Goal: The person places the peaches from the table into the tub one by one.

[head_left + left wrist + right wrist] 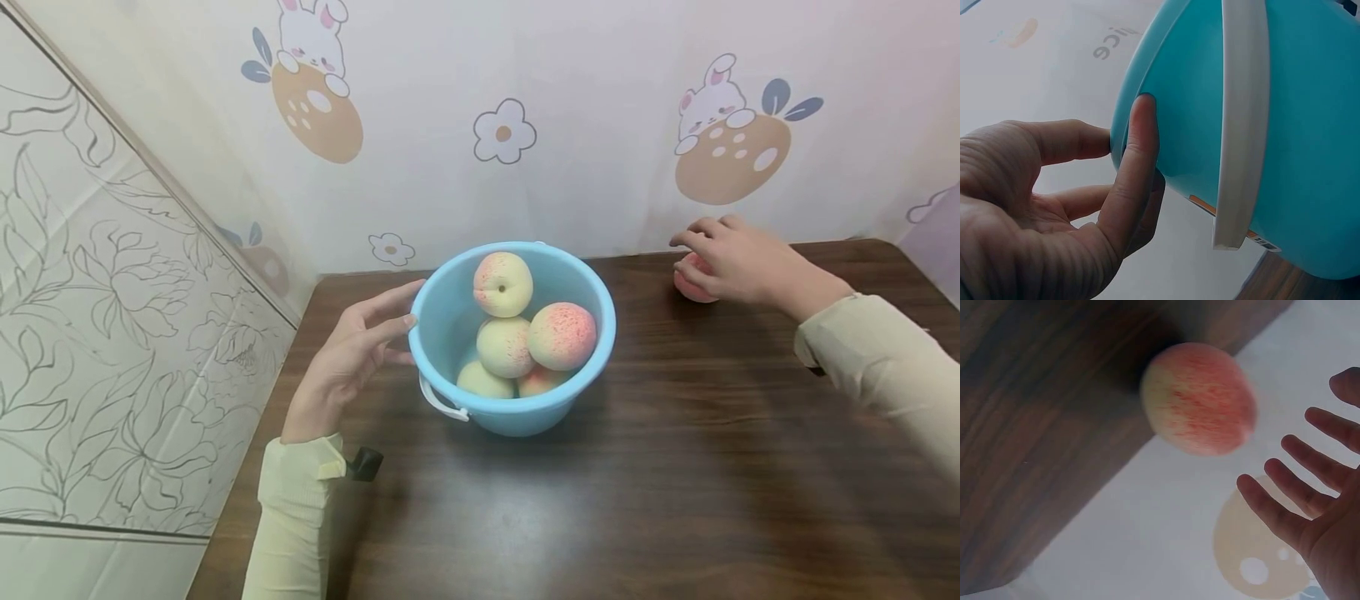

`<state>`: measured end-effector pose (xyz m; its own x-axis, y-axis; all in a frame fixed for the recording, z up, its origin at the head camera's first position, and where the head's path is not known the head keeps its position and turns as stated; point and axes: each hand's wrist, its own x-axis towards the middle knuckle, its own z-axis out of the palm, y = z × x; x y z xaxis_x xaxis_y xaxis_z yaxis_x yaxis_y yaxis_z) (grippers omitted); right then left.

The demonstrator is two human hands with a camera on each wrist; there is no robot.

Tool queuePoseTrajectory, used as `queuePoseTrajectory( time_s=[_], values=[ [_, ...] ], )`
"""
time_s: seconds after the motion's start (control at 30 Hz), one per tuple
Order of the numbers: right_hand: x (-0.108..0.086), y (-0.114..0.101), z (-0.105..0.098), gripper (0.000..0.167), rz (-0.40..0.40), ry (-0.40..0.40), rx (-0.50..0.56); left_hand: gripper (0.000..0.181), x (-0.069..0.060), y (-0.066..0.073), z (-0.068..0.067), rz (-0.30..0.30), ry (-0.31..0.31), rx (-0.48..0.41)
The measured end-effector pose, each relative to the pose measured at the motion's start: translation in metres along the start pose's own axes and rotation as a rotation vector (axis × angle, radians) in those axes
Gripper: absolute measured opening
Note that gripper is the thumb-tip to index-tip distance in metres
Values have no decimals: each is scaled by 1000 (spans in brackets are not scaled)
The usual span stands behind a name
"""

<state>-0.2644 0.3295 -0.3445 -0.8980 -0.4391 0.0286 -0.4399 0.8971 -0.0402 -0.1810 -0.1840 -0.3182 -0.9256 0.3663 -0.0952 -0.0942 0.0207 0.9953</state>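
Note:
A light blue bucket (pixel 600 333) stands on the table, with several pale yellow and pink peaches (pixel 504 285) piled inside. My left hand (pixel 352 342) holds its rim on the left side. In the left wrist view, the thumb and fingers of the left hand (pixel 1072 206) meet the rim and outer wall of the bucket (pixel 1185 112). One more peach (pixel 692 283) lies on the table at the back right, partly hidden in the head view by my right hand (pixel 738 262). The right wrist view shows spread fingers (pixel 1272 509) apart from that peach (pixel 1200 400).
The bucket's white handle (pixel 442 404) hangs down at its left. Brown wooden table (pixel 675 492) runs back to a wall (pixel 592 150) printed with rabbits and flowers. A panel with floral line drawings (pixel 112 333) borders the left side.

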Motion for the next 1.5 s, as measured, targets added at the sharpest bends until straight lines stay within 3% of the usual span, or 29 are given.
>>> queuePoseTrajectory(
  time_s=[0.43, 0.83, 1.5],
  values=[
    [-4, 12, 29, 46, 5, -4, 0, 55, 0, 0, -1, -2, -4, -2],
    [-3, 16, 47, 46, -49, 56, -35, 55, 1, -2, -2, -1, -5, -9],
    [6, 21, 55, 44, -79, 35, -82, 55, 1, -2, -2, 0, -7, -22]
  ],
)
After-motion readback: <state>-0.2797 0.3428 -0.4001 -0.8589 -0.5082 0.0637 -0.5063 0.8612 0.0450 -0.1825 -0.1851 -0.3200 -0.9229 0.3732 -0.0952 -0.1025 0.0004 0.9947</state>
